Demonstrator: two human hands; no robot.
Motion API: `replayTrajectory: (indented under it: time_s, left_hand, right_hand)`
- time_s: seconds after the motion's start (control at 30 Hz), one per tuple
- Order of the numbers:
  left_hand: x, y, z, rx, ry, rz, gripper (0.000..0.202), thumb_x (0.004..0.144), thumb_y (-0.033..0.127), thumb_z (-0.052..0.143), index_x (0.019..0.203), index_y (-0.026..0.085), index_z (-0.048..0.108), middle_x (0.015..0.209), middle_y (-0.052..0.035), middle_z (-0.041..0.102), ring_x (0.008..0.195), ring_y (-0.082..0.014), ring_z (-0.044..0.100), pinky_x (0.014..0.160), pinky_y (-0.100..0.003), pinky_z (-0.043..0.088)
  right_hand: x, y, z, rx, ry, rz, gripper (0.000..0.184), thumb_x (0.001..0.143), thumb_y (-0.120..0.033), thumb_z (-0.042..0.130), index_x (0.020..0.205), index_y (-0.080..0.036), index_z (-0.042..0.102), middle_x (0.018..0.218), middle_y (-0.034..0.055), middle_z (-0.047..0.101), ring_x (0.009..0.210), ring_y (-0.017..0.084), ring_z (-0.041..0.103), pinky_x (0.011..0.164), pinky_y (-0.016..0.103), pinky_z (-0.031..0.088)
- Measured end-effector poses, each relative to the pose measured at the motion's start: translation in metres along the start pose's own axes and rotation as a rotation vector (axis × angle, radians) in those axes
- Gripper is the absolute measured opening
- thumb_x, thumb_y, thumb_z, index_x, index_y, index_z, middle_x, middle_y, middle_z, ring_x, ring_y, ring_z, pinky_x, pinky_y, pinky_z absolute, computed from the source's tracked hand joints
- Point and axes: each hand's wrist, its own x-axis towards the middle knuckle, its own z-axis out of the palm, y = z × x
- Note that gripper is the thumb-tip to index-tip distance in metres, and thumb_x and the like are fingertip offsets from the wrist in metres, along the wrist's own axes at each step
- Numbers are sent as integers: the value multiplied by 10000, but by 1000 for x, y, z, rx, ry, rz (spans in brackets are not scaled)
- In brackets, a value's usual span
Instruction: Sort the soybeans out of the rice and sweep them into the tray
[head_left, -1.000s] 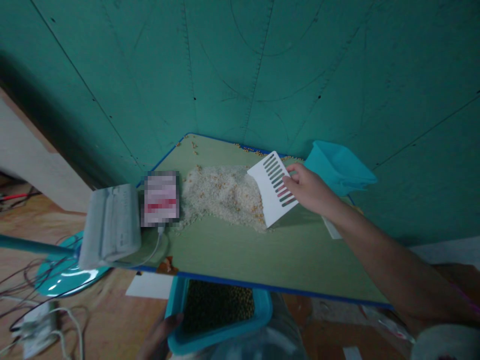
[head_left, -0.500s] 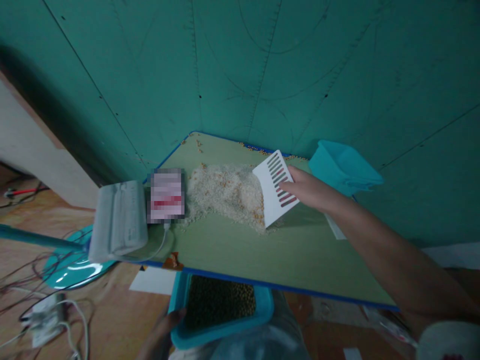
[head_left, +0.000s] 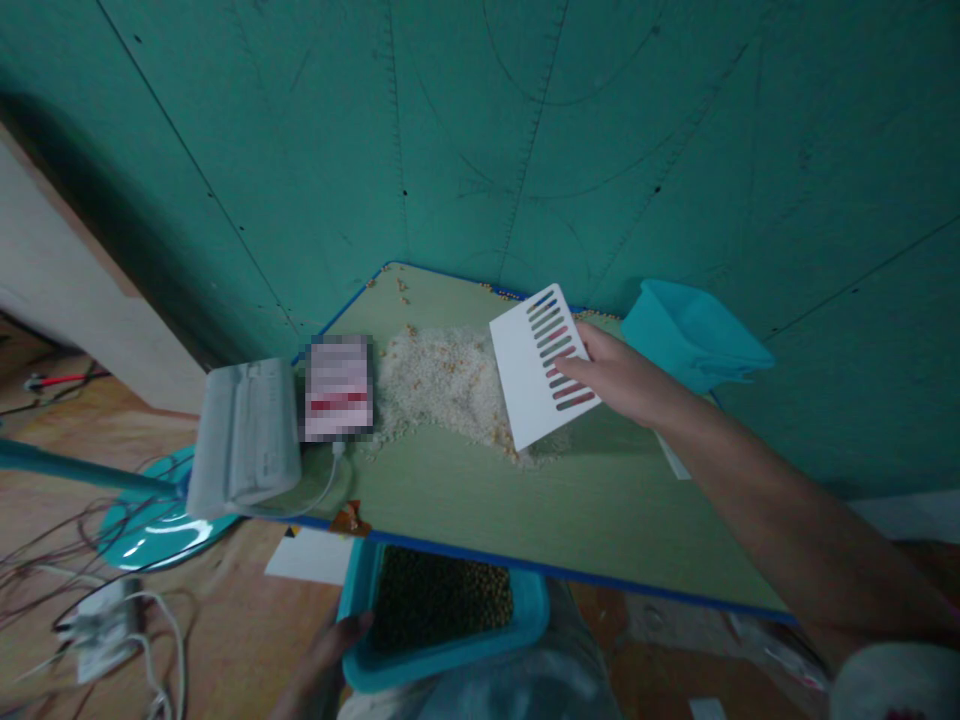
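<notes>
My right hand grips a white slotted scraper by its slotted end, thumb on top. The scraper is tilted, its plain edge over the right end of a pile of white rice with yellow beans mixed in. Whether that edge touches the grains I cannot tell. Below the table's front edge, my left hand holds the left rim of a teal tub, its thumb over the rim. Dark green grains and yellow beans fill the tub, which rests by my lap.
The low table has a blue edge and stands against a green wall. A pale grey case and a blurred-out device with a white cable are on the left. Another teal container leans at the back right. Cords and a power strip lie on the floor.
The scraper in my right hand has moved slightly left and up over the rice, covering more of the pile's right end. My left hand keeps holding the tub.
</notes>
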Motion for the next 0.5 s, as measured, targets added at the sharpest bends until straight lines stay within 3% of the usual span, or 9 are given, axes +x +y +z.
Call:
replayTrajectory:
  time_s: [0.17, 0.37, 0.5]
  left_hand:
    - [0, 0, 3, 7, 5, -4, 356, 598, 365, 681, 916, 212, 729, 991, 0, 761, 1203, -341, 471, 1038, -437, 349]
    - [0, 1, 12, -28, -26, 0, 477, 593, 345, 685, 1043, 190, 684, 973, -13, 766, 1179, -353, 495, 1017, -436, 368]
    - [-3, 4, 20, -70, -102, -29, 497, 607, 347, 664, 1081, 197, 667, 957, -12, 770, 1151, -362, 521, 960, -432, 432]
  right_hand:
    - [-15, 1, -16, -93, -4, -121, 195, 816, -191, 473, 1004, -233, 506, 938, 34, 657, 758, 185, 645, 616, 332, 529]
    - [-39, 3, -16, -593, -5, -264, 171, 858, -231, 438, 974, -200, 559, 875, 44, 672, 765, 189, 627, 608, 275, 472]
    - [-40, 4, -10, -772, -40, -308, 246, 868, -224, 411, 1059, -169, 557, 920, 75, 672, 772, 187, 621, 591, 248, 438]
